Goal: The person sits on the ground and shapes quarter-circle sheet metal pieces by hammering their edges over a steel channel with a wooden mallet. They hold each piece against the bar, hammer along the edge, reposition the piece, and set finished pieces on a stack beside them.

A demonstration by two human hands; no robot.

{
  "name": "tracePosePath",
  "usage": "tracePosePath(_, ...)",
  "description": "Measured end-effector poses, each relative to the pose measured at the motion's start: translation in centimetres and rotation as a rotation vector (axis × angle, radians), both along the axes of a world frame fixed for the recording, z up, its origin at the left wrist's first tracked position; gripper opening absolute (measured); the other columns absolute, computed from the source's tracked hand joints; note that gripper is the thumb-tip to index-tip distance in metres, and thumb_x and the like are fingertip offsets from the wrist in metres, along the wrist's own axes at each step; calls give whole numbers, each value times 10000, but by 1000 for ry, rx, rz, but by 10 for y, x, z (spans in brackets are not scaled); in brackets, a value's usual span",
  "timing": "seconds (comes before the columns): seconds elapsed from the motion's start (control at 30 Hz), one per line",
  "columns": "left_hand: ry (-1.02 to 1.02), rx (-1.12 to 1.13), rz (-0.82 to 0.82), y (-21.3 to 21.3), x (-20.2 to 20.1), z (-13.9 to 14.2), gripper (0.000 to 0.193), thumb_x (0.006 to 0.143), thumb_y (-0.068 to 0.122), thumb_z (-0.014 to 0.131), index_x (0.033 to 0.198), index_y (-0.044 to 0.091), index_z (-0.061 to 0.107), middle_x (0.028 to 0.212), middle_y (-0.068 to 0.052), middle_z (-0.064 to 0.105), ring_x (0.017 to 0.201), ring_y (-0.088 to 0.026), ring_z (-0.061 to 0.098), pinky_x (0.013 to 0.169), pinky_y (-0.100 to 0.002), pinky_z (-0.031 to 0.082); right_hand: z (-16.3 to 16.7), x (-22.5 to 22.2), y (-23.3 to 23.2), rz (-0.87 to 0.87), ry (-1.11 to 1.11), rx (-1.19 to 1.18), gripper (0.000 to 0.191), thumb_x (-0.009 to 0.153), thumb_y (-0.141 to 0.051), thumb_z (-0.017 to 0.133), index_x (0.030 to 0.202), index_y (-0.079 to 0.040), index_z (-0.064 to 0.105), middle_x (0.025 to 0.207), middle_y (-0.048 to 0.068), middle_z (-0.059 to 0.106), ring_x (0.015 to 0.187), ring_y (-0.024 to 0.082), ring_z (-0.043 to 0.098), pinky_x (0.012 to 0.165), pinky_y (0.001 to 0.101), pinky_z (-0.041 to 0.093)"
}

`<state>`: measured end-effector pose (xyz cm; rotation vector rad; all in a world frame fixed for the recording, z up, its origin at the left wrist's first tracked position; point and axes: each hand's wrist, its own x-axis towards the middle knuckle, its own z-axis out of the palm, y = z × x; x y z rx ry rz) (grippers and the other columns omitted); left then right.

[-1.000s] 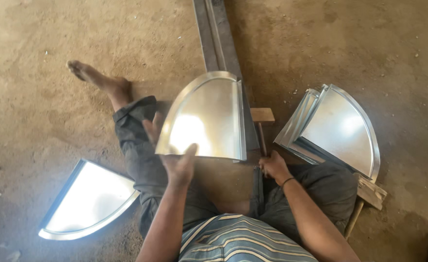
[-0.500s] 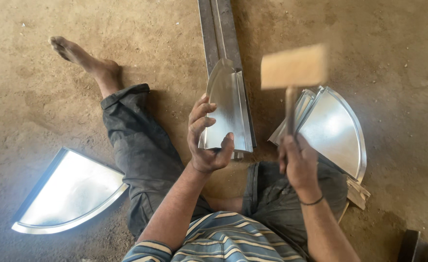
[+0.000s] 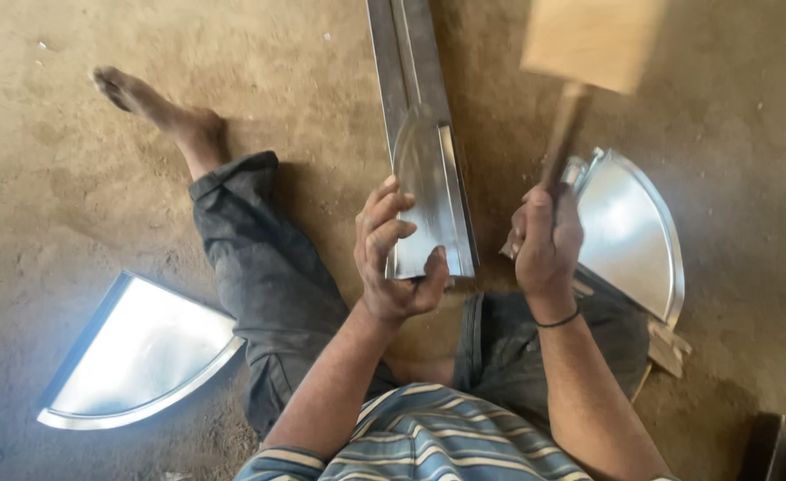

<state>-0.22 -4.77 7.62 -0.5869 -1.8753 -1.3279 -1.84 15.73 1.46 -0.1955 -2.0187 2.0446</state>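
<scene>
Landmark: metal rail point(image 3: 402, 62), long and grey, lying on the dirt floor point(image 3: 72, 160) and running from the top edge of the view down toward the person's lap.
Far left of rail: loose fan-shaped sheet point(image 3: 139, 352), shiny, flat on the floor beside the left knee, well apart from the rail.
Left of rail: bare foot point(image 3: 157, 111) and bent left leg in dark trousers point(image 3: 272, 285), resting on the floor.
On rail: held sheet point(image 3: 428, 200), a curved metal piece standing on edge against the rail's near end, its folded rim along the right side.
Left hand point(image 3: 393, 258): clasped around the lower part of the held sheet, fingers point(image 3: 384, 209) on its left face, thumb under its bottom edge.
Right of rail: right hand point(image 3: 546, 240), fist clenched around the mallet handle, dark band at the wrist.
Mallet point(image 3: 589, 40): wooden, raised, head blurred, above and right of the held sheet, not touching it.
Further right of rail: stack point(image 3: 633, 236) of like fan-shaped sheets on the floor, just behind the right hand, partly hidden by it.
Under stack: wood pieces point(image 3: 669, 347), only the ends visible.
Bottom edge: striped shirt point(image 3: 428, 436).
</scene>
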Motion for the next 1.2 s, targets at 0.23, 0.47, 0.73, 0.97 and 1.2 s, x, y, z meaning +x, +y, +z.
tracePosePath(0.23, 33, -83, 59, 10, -2, 7, 477, 817, 78, 736, 1205, 90, 458, 1301, -178, 592, 1363, -435, 545, 1165, -554, 440, -4, 27, 10, 112, -357, 510, 277, 1111, -314, 491, 1055, -46, 529, 710, 60, 558, 583, 128, 508, 516, 306, 421)
tracePosePath(0.47, 43, -84, 66, 17, -6, 7, 466, 824, 100, 717, 1212, 92, 461, 1309, -176, 596, 1364, -425, 549, 1167, -557, 423, 1, 51, 17, 1, 75, 591, 250, 1089, -237, 532, 1179, -4, 544, 837, 133, 614, 688, 208, 621, 598, 345, 444)
tracePosePath(0.73, 29, -139, 114, 22, -8, 3, 479, 843, 123, 722, 1240, 82, 457, 1341, -170, 592, 1383, -408, 547, 1143, -537, 393, -6, 86, 29, -115, -69, 91, 322, 1120, -309, 512, 1042, 1, 550, 706, 91, 506, 581, 166, 434, 528, 337, 366)
tracePosePath(0.97, 58, -167, 127, 23, -15, 0, 450, 833, 157, 713, 1205, 105, 464, 1324, -152, 606, 1384, -396, 545, 1188, -540, 376, -10, 115, 39, 87, -379, 112, 300, 1054, -340, 510, 1059, -51, 591, 684, 7, 524, 582, 77, 493, 497, 254, 410)
tracePosePath(1.2, 54, -137, 153, 26, -16, -8, 442, 859, 186, 707, 1214, 110, 456, 1322, -143, 604, 1400, -377, 538, 1214, -542, 355, -13, 141, 41, 72, -53, 785, 331, 1146, -345, 486, 1087, -34, 584, 746, 119, 616, 779, -1, 523, 626, 285, 435)
